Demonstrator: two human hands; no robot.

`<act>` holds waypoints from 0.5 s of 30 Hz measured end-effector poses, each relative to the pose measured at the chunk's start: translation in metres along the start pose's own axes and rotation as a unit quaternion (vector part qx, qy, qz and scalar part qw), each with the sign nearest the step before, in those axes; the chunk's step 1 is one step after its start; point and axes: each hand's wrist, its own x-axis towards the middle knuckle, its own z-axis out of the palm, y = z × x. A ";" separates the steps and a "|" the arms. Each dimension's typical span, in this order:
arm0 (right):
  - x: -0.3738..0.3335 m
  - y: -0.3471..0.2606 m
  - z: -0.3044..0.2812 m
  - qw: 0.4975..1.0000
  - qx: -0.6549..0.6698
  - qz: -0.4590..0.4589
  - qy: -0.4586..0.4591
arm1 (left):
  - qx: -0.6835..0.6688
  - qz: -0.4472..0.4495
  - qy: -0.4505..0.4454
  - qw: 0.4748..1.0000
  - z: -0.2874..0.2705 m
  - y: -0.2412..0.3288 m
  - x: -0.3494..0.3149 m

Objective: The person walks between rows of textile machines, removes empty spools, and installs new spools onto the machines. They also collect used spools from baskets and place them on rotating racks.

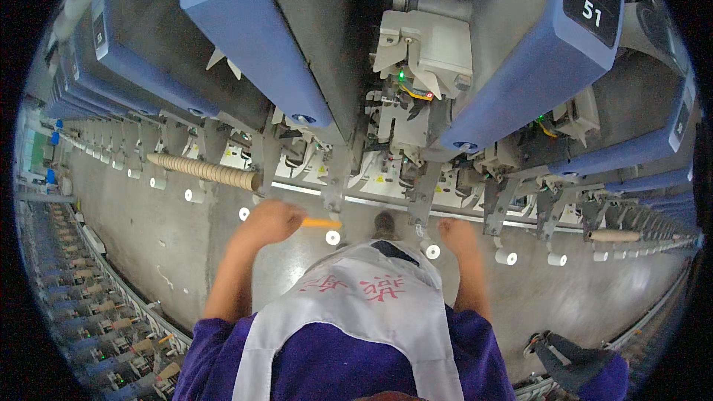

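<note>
The left hand (271, 220) is closed around an orange tube (321, 223) that pokes out to its right. The right hand (457, 234) hangs loosely curled, holding nothing. Beyond both, blue machine units (245, 30) line a grey floor (148, 230); a cardboard tube (204, 171) sits left of the left hand.

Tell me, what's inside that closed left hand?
The left hand is closed around a thin orange stick, whose free end pokes out toward the machine frame. The part inside the fist is covered, so its full length can't be seen.
</note>
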 end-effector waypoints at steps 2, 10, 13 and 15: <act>-0.013 0.008 0.014 1.000 0.006 -0.006 -0.022 | 0.007 0.020 0.057 0.998 0.015 0.021 0.044; -0.035 0.026 0.032 0.997 0.063 -0.019 -0.046 | 0.064 0.061 0.081 0.993 0.140 0.065 0.234; -0.043 0.032 0.032 0.995 0.098 -0.031 0.012 | 0.082 0.065 0.058 0.993 0.158 0.070 0.255; -0.048 0.035 0.029 0.997 0.076 -0.007 -0.014 | 0.065 0.050 0.073 0.994 0.163 0.071 0.255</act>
